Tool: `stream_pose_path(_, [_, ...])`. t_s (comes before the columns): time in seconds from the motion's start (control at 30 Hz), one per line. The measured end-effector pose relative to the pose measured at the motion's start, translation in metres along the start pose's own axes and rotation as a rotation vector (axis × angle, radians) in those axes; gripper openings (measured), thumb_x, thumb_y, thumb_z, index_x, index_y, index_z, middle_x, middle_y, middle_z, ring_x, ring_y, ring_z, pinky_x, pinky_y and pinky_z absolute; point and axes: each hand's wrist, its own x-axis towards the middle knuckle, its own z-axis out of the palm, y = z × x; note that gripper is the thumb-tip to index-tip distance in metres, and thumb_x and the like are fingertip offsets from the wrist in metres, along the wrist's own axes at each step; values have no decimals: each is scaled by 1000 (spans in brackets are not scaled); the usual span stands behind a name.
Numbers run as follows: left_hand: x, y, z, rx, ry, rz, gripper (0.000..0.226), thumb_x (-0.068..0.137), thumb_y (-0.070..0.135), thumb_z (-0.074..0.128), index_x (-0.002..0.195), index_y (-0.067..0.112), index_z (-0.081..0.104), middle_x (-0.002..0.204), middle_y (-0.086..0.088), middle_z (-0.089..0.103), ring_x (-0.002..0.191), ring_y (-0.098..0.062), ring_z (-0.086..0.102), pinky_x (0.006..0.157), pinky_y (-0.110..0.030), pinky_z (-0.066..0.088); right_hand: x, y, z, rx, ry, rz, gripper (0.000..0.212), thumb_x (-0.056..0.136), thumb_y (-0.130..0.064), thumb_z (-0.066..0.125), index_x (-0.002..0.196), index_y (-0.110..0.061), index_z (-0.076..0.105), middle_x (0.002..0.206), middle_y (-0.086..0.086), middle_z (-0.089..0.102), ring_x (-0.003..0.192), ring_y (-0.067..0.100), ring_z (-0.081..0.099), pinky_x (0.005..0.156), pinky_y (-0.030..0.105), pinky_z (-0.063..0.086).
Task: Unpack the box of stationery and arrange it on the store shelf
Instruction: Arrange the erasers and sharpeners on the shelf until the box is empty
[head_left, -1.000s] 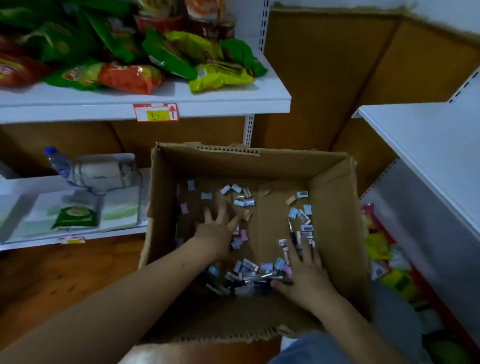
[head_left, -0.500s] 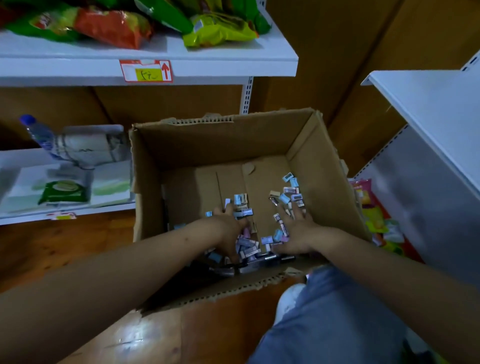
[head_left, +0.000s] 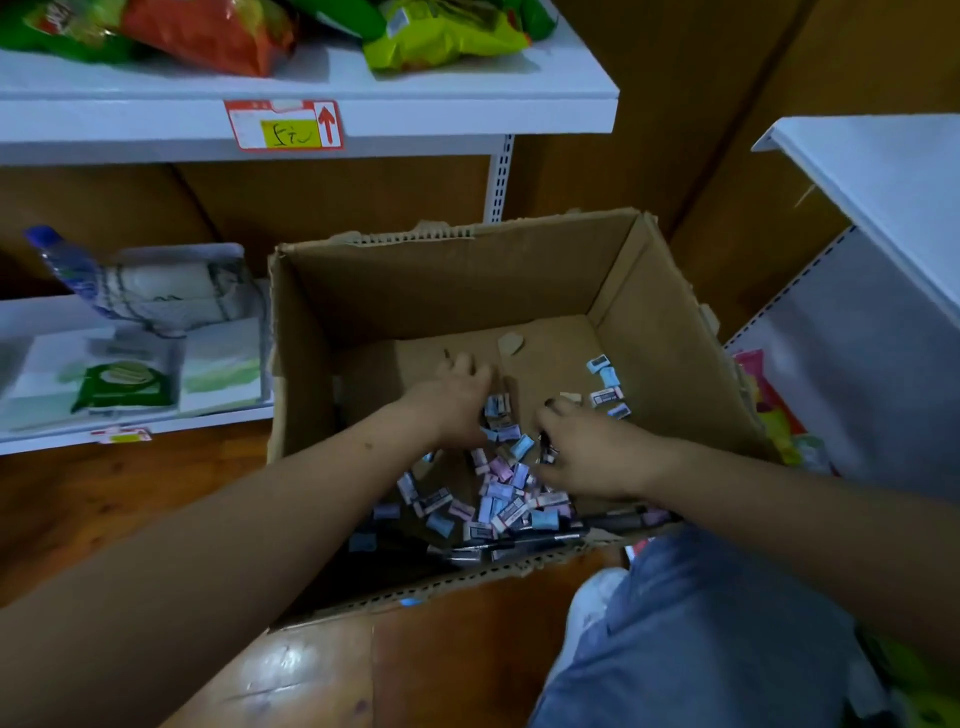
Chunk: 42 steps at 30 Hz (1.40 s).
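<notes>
Dark pens (head_left: 519, 545) lie along the near wall of the cardboard box (head_left: 670, 332), on the wooden floor. Just beyond, small wrapped erasers (head_left: 498, 499) heap toward the near edge. Both hands are down among them: the right hand (head_left: 587, 452) with fingers curled over the pile, the left hand (head_left: 457, 400) cupped beside it (whether either truly grips anything, I cannot tell). A few erasers sit apart near the far right corner.

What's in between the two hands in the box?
A heap of small wrapped erasers lies between the left hand and right hand, head view.
</notes>
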Motion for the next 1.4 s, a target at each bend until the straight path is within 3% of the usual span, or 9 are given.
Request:
stream_pose_path(0.23, [4,-13,-14,45,-256,-340,110,85,40,72,156,24,-10,162,-11,-14,146,-49,-2,114,-60,25,63,-6,-24,-194,-132,-125,98,88,-64,51,155,-22,-8,163,6,-7,149,30,1,119,42,18])
stream_pose_path(0.37, [-17,-16,-26,142,-408,-323,113,80,50,75,158,20,-3,162,-15,6,143,-41,26,110,-49,38,72,-8,-17,-106,-206,-216,98,86,-72,48,153,-35,-13,163,0,2,146,28,12,116,45,25])
stream_pose_path(0.43, [-33,-23,-20,221,-522,-251,106,79,53,74,157,13,13,155,-14,31,133,-31,44,105,-40,45,71,-12,-13,-79,-228,-246,97,82,-77,47,152,-40,-8,158,-2,18,142,28,20,110,50,33])
stream_pose_path(0.6, [-65,-29,5,246,-679,-99,116,86,34,74,154,11,-17,161,-25,4,141,-37,33,107,-35,36,66,-20,0,-127,-261,-296,92,79,-71,59,151,-35,15,147,-2,31,133,26,25,101,41,38])
stream_pose_path(0.73, [-59,-45,8,43,-687,38,92,83,27,78,150,10,17,140,-10,41,120,-23,48,87,-25,39,69,-15,5,54,-277,-327,62,78,-60,68,127,-35,40,120,-8,54,113,18,42,80,36,43])
stream_pose_path(0.87, [-49,-47,9,-98,-669,148,63,79,21,81,131,13,46,113,0,55,100,-17,55,79,-25,46,69,-18,6,127,-223,-443,26,82,-49,66,94,-32,52,98,-11,52,98,17,47,82,38,47])
stream_pose_path(1.03, [-47,-37,20,-158,-653,130,57,83,25,77,131,16,48,88,15,44,81,-7,46,60,-12,38,64,-25,10,-27,-274,-478,44,86,-58,59,118,-32,46,101,-9,49,91,14,50,76,37,49])
stream_pose_path(1.2, [-50,-41,21,-300,-753,-11,59,80,25,80,129,23,47,111,0,54,103,-24,63,83,-37,58,52,-25,12,-161,-257,-503,44,86,-60,56,113,-25,52,116,-4,44,95,14,39,75,35,46])
stream_pose_path(1.4, [-54,-35,23,-433,-816,-22,48,84,17,77,125,20,53,108,4,51,92,-13,60,63,-16,52,40,-36,13,-92,-337,-491,58,78,-68,62,113,-26,43,102,-7,48,87,13,49,74,37,49])
